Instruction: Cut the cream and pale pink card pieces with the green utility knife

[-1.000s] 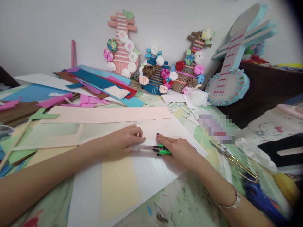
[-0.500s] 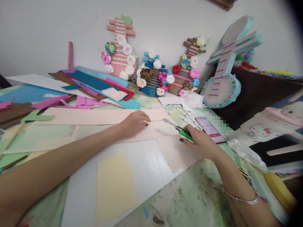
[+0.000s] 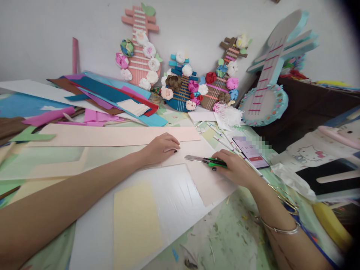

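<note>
My right hand (image 3: 234,167) is closed around a green and black utility knife (image 3: 215,162). Its blade points left, over pale pink paper (image 3: 197,180). My left hand (image 3: 161,149) rests with bent fingers and the thumb apart on the pink paper, by the lower edge of a long pale pink strip (image 3: 118,135); nothing shows in its grasp. Nearer to me, a clear plastic sheet or sleeve (image 3: 174,187) and a yellow rectangle (image 3: 136,221) lie on a white board (image 3: 92,240).
Paper instruments with flowers, one pink (image 3: 139,56), one blue (image 3: 182,90), one brown (image 3: 216,90), lean on the wall beside a light blue one (image 3: 266,101). Coloured paper (image 3: 104,93) is piled at left. Pens (image 3: 222,142), a phone (image 3: 253,153) and scissors (image 3: 284,198) lie at right.
The knife has swung lower and levelled, its blade now pointing left and seen sharply. My right hand has shifted slightly left; my left hand stays nearly in place. The view has tilted a little.
</note>
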A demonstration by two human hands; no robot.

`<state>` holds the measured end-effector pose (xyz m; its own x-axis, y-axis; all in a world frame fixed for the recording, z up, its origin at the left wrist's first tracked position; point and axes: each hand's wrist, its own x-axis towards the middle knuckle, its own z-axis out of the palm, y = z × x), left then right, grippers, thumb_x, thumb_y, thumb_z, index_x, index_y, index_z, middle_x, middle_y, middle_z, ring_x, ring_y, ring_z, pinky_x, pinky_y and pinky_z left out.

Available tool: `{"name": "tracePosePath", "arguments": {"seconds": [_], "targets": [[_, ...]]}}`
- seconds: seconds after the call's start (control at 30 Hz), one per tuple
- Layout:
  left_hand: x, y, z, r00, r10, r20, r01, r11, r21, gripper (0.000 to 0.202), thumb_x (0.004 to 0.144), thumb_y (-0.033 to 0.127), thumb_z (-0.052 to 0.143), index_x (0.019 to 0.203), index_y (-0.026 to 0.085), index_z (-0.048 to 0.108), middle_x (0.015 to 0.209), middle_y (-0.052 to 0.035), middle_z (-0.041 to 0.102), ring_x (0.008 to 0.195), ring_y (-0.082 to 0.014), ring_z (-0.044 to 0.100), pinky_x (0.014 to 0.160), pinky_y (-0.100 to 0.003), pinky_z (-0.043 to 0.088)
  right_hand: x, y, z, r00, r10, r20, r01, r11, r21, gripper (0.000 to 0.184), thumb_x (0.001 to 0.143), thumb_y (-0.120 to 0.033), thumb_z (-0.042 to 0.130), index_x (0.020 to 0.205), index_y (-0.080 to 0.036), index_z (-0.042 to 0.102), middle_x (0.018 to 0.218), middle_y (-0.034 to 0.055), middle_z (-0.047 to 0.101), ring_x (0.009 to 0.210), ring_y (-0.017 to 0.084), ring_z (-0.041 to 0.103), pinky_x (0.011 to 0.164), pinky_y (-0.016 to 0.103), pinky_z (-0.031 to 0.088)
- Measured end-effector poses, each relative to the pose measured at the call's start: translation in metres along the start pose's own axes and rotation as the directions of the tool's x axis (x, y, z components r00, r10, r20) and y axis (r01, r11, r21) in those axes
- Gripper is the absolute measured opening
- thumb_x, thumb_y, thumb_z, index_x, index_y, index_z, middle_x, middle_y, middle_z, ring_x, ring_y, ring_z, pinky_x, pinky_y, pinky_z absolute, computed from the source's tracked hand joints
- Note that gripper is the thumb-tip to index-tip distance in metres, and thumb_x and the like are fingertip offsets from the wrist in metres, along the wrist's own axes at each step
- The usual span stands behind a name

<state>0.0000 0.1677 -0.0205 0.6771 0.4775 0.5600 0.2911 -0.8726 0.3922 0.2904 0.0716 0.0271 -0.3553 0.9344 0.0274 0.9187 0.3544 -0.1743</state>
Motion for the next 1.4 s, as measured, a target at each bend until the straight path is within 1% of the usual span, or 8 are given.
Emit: {"name": "tracePosePath", "arguments": {"seconds": [0.2, 0.47, 0.8, 0.93, 1.07, 1.2, 1.3, 1.4], "targets": [[-0.002, -0.005, 0.001, 0.999, -0.041, -0.007, 0.041, 0.999, -0.007, 0.026, 0.087, 0.014, 0.047, 0.094, 0.018, 0.072, 0.101, -0.0089, 0.069, 0.098, -0.0199, 0.059, 0.087, -0.035, 0.049, 0.002, 0.000, 0.001, 1.000, 0.014, -0.008, -0.014, 1.000, -0.005, 0.022, 0.082, -0.019, 0.056, 0.104, -0.020, 0.060, 0.100, 0.0077, 0.062, 0.091, 0.023, 0.061, 0.081, 0.035, 0.046], [-0.002, -0.010, 0.002, 0.997, -0.072, -0.018, 0.072, 0.997, -0.032, 0.022, 0.084, 0.017, 0.053, 0.094, 0.020, 0.072, 0.102, -0.0070, 0.068, 0.098, -0.0194, 0.060, 0.089, -0.035, 0.049, 0.004, 0.000, 0.003, 0.999, -0.022, -0.030, 0.022, 1.000, 0.005, 0.025, 0.080, -0.016, 0.055, 0.104, -0.021, 0.062, 0.101, 0.0078, 0.063, 0.090, 0.022, 0.062, 0.080, 0.034, 0.047], [-0.001, -0.005, 0.004, 0.999, -0.037, -0.008, 0.036, 0.998, -0.055, 0.019, 0.085, 0.027, 0.059, 0.097, 0.020, 0.071, 0.104, -0.0080, 0.067, 0.099, -0.0198, 0.059, 0.091, -0.035, 0.047, 0.008, -0.001, 0.009, 0.998, -0.062, -0.012, 0.063, 0.996, 0.063, 0.037, 0.080, -0.010, 0.051, 0.114, -0.022, 0.060, 0.108, 0.0084, 0.061, 0.102, 0.024, 0.058, 0.088, 0.037, 0.046], [-0.002, -0.005, 0.003, 0.999, -0.045, 0.017, 0.045, 0.998, -0.037, 0.020, 0.085, 0.023, 0.058, 0.099, 0.020, 0.071, 0.106, -0.0073, 0.067, 0.101, -0.0196, 0.058, 0.092, -0.034, 0.046, 0.010, 0.003, 0.012, 0.996, -0.085, -0.037, 0.087, 0.995, 0.048, 0.038, 0.082, -0.009, 0.048, 0.116, -0.020, 0.061, 0.110, 0.0102, 0.060, 0.103, 0.025, 0.057, 0.090, 0.041, 0.046], [-0.002, -0.012, 0.006, 0.992, -0.122, 0.013, 0.122, 0.992, 0.015, 0.024, 0.085, 0.020, 0.053, 0.101, 0.018, 0.070, 0.108, -0.0092, 0.066, 0.103, -0.0217, 0.057, 0.094, -0.037, 0.045, 0.009, 0.006, 0.010, 0.991, -0.108, -0.076, 0.111, 0.993, 0.039, 0.038, 0.082, -0.008, 0.048, 0.115, -0.019, 0.062, 0.108, 0.0112, 0.061, 0.102, 0.026, 0.057, 0.089, 0.042, 0.047], [-0.001, -0.018, 0.010, 0.970, -0.244, -0.005, 0.243, 0.966, 0.085, 0.031, 0.083, 0.030, 0.058, 0.107, 0.012, 0.067, 0.107, -0.0151, 0.064, 0.102, -0.0281, 0.057, 0.093, -0.045, 0.043, 0.010, 0.006, 0.009, 0.990, -0.116, -0.077, 0.119, 0.992, 0.041, 0.037, 0.083, -0.007, 0.048, 0.115, -0.017, 0.063, 0.108, 0.0121, 0.061, 0.102, 0.026, 0.057, 0.091, 0.042, 0.047], [0.000, -0.018, 0.010, 0.956, -0.292, 0.007, 0.290, 0.952, 0.103, 0.030, 0.080, 0.031, 0.062, 0.105, 0.015, 0.067, 0.103, -0.0117, 0.064, 0.099, -0.0269, 0.056, 0.092, -0.044, 0.044, 0.012, 0.005, 0.010, 0.991, -0.124, -0.059, 0.127, 0.991, 0.046, 0.039, 0.083, -0.007, 0.047, 0.117, -0.019, 0.062, 0.109, 0.0112, 0.061, 0.102, 0.025, 0.057, 0.090, 0.041, 0.047], [0.002, -0.015, 0.008, 0.944, -0.330, 0.016, 0.327, 0.941, 0.091, 0.020, 0.080, 0.025, 0.059, 0.097, 0.018, 0.068, 0.092, -0.0076, 0.065, 0.091, -0.0234, 0.057, 0.089, -0.039, 0.045, 0.013, 0.007, 0.007, 0.991, -0.128, -0.038, 0.129, 0.991, 0.028, 0.044, 0.081, -0.005, 0.048, 0.120, -0.021, 0.061, 0.109, 0.0108, 0.061, 0.101, 0.025, 0.058, 0.087, 0.039, 0.048]]}}
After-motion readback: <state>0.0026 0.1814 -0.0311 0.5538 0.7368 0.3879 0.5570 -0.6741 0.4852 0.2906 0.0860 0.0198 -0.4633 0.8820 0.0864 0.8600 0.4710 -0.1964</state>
